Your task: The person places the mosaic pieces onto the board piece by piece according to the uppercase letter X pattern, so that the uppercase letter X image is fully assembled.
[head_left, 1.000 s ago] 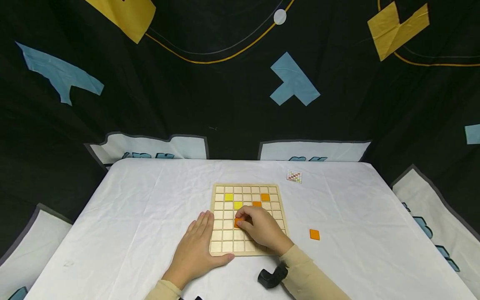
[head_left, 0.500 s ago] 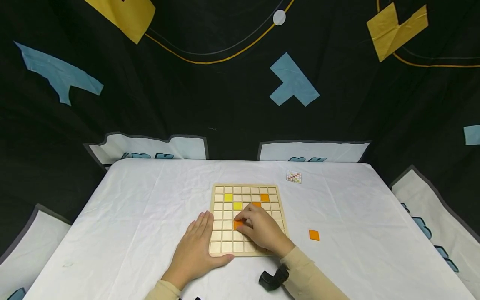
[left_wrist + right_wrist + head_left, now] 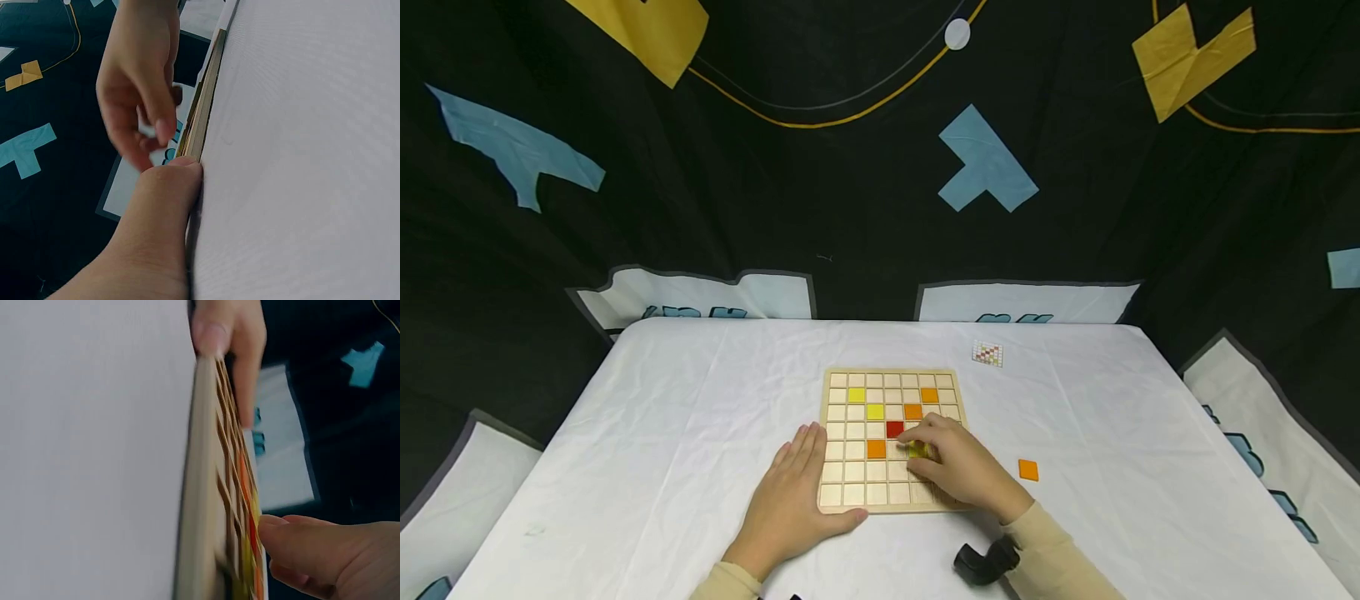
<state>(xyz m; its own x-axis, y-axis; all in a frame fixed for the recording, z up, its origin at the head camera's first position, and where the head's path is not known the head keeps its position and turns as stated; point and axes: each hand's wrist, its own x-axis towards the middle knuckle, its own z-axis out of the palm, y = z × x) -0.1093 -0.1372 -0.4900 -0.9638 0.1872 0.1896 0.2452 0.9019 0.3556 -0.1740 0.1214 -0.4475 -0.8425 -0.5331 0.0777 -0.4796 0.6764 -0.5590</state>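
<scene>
A square wooden grid board (image 3: 844,495) lies on the white table. My left hand (image 3: 796,493) rests flat along its left side, thumb at the front edge. Over the board's right half is my right hand (image 3: 961,463), thumb and fingers loosely bent and apart, with no tile between them in the left wrist view. Just left of its fingertips sit a red tile (image 3: 895,429) and an orange tile (image 3: 876,449), each in a cell. A yellowish tile (image 3: 917,449) shows partly under the right hand. Two yellow tiles (image 3: 876,412) and two more orange tiles (image 3: 913,412) lie farther back.
One loose orange tile (image 3: 1028,470) lies on the table (image 3: 1105,417) right of the board. A small card with a coloured grid pattern (image 3: 987,353) is at the back right. A black strap-like piece (image 3: 987,562) sits at the right wrist. Behind the table hangs a black cloth (image 3: 865,208).
The right hand has let go of the orange tile, which stays in its cell, and moved right. The red tile and part of the yellowish tile have come into sight. The left hand is still.
</scene>
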